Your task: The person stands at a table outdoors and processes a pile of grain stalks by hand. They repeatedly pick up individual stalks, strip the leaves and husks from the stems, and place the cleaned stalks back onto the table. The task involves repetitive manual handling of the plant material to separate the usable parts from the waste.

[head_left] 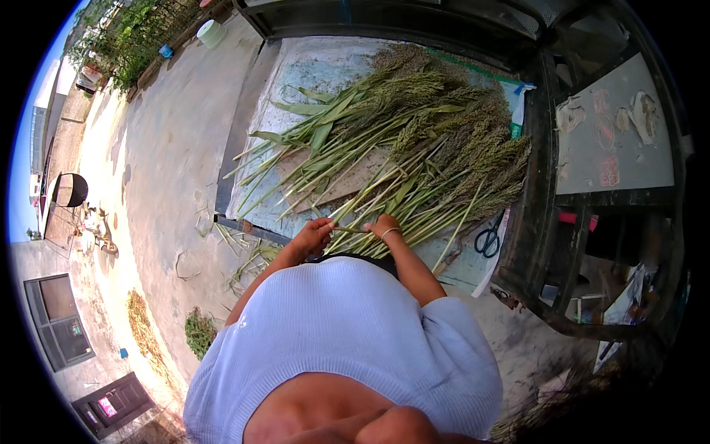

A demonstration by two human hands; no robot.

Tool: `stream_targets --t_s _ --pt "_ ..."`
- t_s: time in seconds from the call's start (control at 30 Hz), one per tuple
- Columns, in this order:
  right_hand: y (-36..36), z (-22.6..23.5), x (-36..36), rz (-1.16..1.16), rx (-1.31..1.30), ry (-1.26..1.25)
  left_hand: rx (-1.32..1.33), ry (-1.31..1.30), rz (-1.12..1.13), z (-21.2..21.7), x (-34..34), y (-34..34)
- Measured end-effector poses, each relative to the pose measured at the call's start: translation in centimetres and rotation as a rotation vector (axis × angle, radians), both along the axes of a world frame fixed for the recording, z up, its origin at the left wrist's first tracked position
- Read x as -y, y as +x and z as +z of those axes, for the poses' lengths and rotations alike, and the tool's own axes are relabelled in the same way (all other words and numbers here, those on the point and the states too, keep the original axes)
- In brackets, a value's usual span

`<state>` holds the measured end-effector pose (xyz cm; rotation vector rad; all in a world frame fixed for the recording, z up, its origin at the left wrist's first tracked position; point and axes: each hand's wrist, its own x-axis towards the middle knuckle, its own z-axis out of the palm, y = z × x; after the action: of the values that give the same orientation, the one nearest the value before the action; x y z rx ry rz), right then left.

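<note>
Close in front of my body, my left hand (pixel 315 234) is closed in a pinch at the near ends of the stalks. My right hand (pixel 383 226), with a thin band at the wrist, is closed a little to the right. A narrow green stalk or leaf strip (pixel 349 229) runs between the two hands, and both seem to grip it. Beyond them lies a broad pile of cut grain stalks (pixel 384 148), bare stems toward me and drooping green-brown seed heads (pixel 473 140) to the far right. What the fingertips cover is hidden.
The pile rests on a pale sheet (pixel 296 63) over a low flat bed. Black-handled scissors (pixel 487 242) lie at its right edge, beside a dark metal frame (pixel 543 244). Loose stalks (pixel 255 263) litter the ground left of me. A pale bucket (pixel 211 33) stands far left.
</note>
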<state>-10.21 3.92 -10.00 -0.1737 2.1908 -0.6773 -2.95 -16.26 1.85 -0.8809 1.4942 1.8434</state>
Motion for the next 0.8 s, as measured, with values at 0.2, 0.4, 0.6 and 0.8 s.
stream_targets --t_s 0.2,0.4,0.6,0.8 --pt "-3.2 1.4 2.3 -0.496 -0.359 -0.218 -0.067 -0.045 -0.073 -2.2 1.6 -0.1" --pt "-5.6 2.3 3.5 -0.725 0.358 -0.549 -0.399 -0.599 -0.576 -4.1 1.8 -0.8" --pt "-5.2 0.7 5.1 -0.901 0.498 -0.685 -0.247 -1.207 -1.047 0.5 -2.1 -2.7" --pt "-4.2 0.3 5.0 -0.937 0.510 -0.721 -0.171 -1.191 -0.991 -1.3 -1.5 -1.6"
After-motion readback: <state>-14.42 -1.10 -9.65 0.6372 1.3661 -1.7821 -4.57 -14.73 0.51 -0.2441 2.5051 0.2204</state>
